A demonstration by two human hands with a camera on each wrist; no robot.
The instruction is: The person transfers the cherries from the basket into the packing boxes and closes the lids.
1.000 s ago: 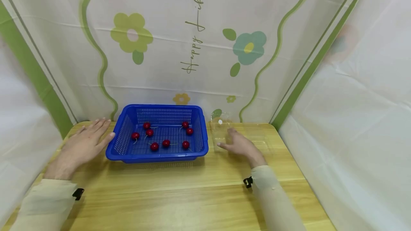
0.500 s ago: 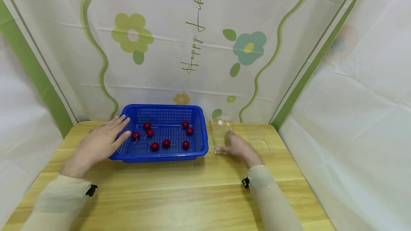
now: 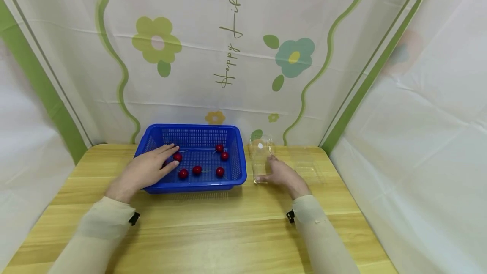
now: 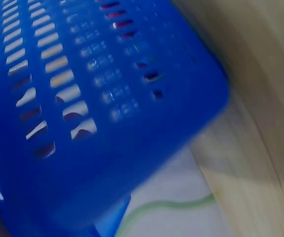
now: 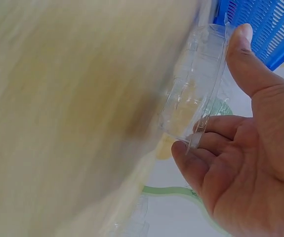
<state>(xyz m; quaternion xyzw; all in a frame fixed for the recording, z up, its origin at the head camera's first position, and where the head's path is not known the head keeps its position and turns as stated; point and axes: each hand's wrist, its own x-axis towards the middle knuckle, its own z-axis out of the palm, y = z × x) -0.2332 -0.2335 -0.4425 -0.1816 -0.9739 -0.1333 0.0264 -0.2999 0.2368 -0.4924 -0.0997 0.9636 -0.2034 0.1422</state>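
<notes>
Several red cherries with stems, such as this cherry [image 3: 196, 170], lie in a blue slotted plastic basket [image 3: 190, 187] at the table's back. My left hand [image 3: 148, 170] is over the basket's left part, palm down with fingers extended, covering some cherries. The left wrist view shows mainly the basket's outer wall [image 4: 132, 148], with red showing through a few slots. Right of the basket, my right hand [image 3: 283, 174] holds a clear plastic container [image 3: 260, 162] by its edge. In the right wrist view, thumb and fingers [image 5: 208, 148] sit at opposite ends of its rim.
Another clear plastic container [image 3: 306, 168] stands to the right of my right hand, faint against the wood. The wooden table [image 3: 213, 231] ends at a printed white curtain [image 3: 198, 71] behind, with white cloth on both sides.
My left hand has moved right, from the table beside the basket to above its left part. The right hand has shifted only slightly, and the container beside it sits a little nearer.
</notes>
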